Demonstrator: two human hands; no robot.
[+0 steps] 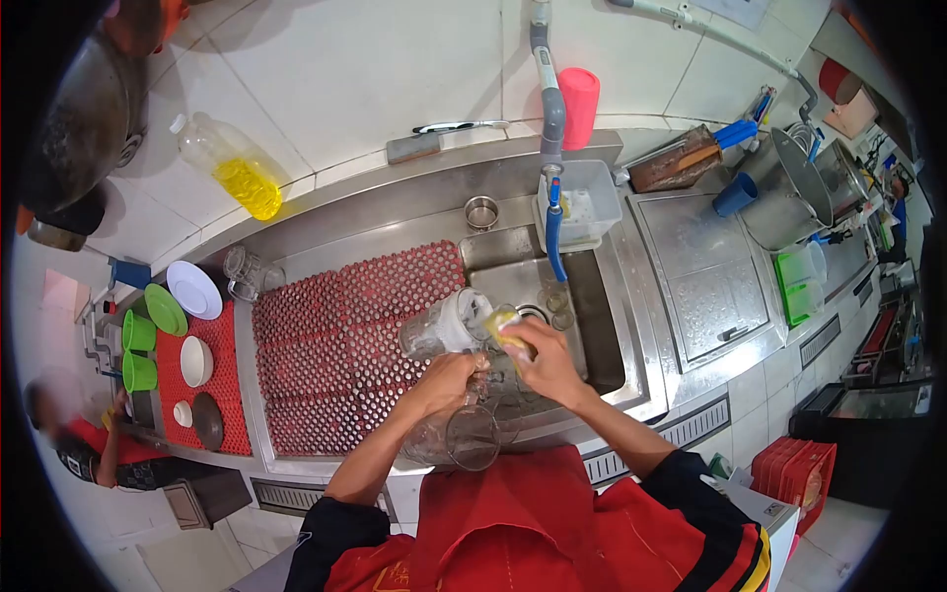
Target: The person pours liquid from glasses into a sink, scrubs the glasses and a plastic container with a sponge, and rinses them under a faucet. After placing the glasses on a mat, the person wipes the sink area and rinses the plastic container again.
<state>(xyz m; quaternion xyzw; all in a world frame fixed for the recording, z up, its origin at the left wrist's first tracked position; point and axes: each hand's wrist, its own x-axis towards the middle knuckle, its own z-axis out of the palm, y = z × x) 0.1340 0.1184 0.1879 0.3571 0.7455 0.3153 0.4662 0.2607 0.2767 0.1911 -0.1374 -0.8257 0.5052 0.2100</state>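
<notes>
My left hand is closed at the handle of a clear jug, whose round rim faces me near the sink's front edge. My right hand grips a yellow sponge above the sink basin, a little right of the left hand. Just beyond my left hand, another clear container with a whitish end lies on its side on the red mat. Small clear glasses stand in the basin beyond my right hand.
A blue tap hangs over the basin beside a plastic tub. Glass mugs and a metal bowl sit along the back. Dishes, including a white plate, stand left, near another person. A large pot stands right.
</notes>
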